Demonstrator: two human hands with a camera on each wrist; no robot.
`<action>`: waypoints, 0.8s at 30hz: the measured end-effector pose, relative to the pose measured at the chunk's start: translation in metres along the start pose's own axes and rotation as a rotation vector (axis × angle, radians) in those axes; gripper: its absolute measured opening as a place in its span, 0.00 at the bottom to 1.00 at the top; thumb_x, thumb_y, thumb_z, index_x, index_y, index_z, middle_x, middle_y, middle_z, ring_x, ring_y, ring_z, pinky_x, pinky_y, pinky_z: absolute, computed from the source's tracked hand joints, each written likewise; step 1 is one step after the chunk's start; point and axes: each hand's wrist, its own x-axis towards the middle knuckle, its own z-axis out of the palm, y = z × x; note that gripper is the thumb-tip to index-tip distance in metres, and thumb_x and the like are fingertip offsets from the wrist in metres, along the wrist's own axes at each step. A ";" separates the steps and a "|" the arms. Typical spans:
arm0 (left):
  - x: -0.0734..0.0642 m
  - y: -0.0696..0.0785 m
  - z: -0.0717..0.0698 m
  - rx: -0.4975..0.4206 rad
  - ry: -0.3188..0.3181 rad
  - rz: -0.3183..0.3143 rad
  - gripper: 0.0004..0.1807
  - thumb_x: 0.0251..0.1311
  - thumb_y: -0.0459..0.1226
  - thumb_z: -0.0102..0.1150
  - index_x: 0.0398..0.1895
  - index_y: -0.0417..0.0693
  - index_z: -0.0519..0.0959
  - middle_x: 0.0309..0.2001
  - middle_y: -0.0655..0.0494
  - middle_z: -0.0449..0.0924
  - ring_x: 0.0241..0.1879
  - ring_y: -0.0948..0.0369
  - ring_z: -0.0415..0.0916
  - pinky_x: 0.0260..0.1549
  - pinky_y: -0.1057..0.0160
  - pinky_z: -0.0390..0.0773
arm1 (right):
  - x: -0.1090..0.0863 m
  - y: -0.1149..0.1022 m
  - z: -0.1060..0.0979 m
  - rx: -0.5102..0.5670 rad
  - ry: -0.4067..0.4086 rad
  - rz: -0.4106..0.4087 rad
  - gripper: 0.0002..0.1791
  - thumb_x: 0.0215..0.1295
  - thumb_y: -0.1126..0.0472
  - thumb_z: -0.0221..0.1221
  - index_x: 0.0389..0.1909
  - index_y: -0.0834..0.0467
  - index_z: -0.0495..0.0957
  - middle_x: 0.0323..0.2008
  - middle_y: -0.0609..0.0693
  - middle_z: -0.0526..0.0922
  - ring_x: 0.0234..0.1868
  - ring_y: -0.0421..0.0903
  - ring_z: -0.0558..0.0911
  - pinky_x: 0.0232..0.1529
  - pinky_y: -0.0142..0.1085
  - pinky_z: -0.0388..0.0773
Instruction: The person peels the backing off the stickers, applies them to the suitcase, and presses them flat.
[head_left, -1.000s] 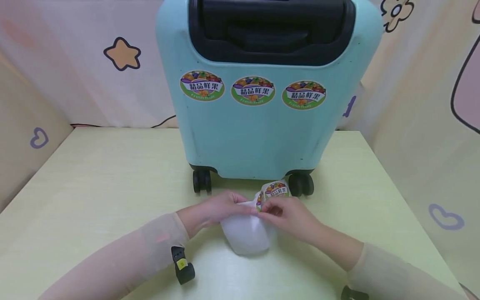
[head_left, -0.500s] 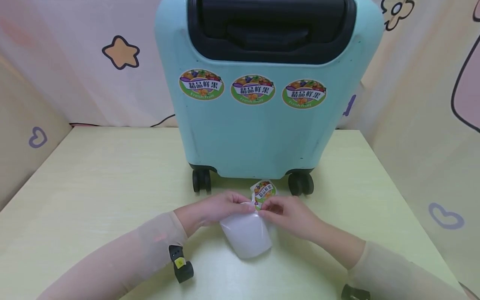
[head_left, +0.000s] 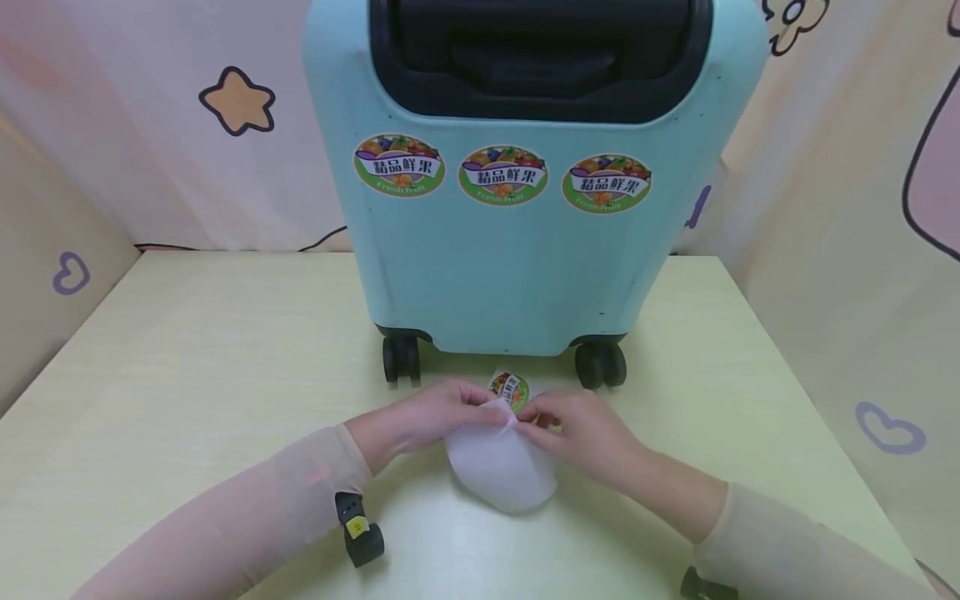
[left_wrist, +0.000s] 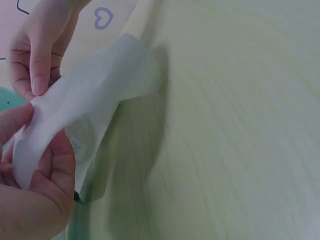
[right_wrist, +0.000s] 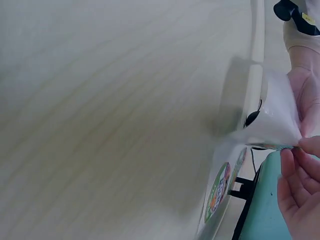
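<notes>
A strip of white backing paper with round fruit stickers, a sticker sheet (head_left: 501, 471), is bent over between my two hands above the table. My left hand (head_left: 442, 414) pinches it between thumb and fingers. Thumb and forefinger of my right hand (head_left: 588, 429) pinch the same fold, close against the left fingertips. A fruit sticker (head_left: 510, 389) shows on the strip beyond the hands. In the right wrist view, a coloured sticker edge lies at the right fingertips; whether it has lifted off the paper I cannot tell. Behind stands a light blue suitcase (head_left: 495, 275) bearing three oval fruit stickers in a row.
The suitcase rests on black wheels (head_left: 600, 364) on the pale table (head_left: 225, 333), just past the hands. Patterned curtains (head_left: 112, 125) close off the back and sides. A black cable (head_left: 324, 239) runs along the back edge.
Both hands keep their grip in nearly the same place. The strip's far end with its sticker has swung left and lower, and the near loop has bulged slightly right.
</notes>
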 end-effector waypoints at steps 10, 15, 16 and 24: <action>-0.003 -0.007 -0.017 0.291 0.057 -0.006 0.11 0.56 0.37 0.62 0.40 0.41 0.80 0.33 0.54 0.80 0.30 0.61 0.76 0.30 0.64 0.77 | -0.001 0.007 -0.004 0.084 -0.032 0.134 0.02 0.59 0.64 0.61 0.29 0.57 0.81 0.27 0.42 0.81 0.26 0.35 0.77 0.29 0.29 0.76; -0.003 -0.006 -0.023 0.506 0.123 0.035 0.08 0.51 0.33 0.66 0.35 0.42 0.79 0.30 0.56 0.78 0.28 0.62 0.73 0.28 0.66 0.76 | -0.003 0.011 -0.008 0.098 -0.065 0.224 0.04 0.61 0.63 0.59 0.29 0.55 0.80 0.25 0.40 0.80 0.26 0.37 0.76 0.30 0.31 0.75; -0.003 -0.006 -0.024 0.543 0.135 0.037 0.08 0.51 0.33 0.66 0.34 0.43 0.79 0.29 0.56 0.77 0.28 0.62 0.72 0.27 0.66 0.75 | -0.004 0.012 -0.009 0.095 -0.066 0.231 0.04 0.61 0.63 0.58 0.29 0.55 0.80 0.25 0.41 0.80 0.26 0.37 0.76 0.30 0.31 0.75; -0.002 -0.004 -0.023 0.786 0.172 0.040 0.09 0.48 0.32 0.68 0.32 0.43 0.80 0.30 0.57 0.77 0.31 0.61 0.71 0.34 0.64 0.74 | -0.007 0.023 -0.019 0.074 -0.015 0.256 0.03 0.62 0.63 0.57 0.30 0.56 0.79 0.25 0.43 0.80 0.27 0.39 0.76 0.29 0.33 0.75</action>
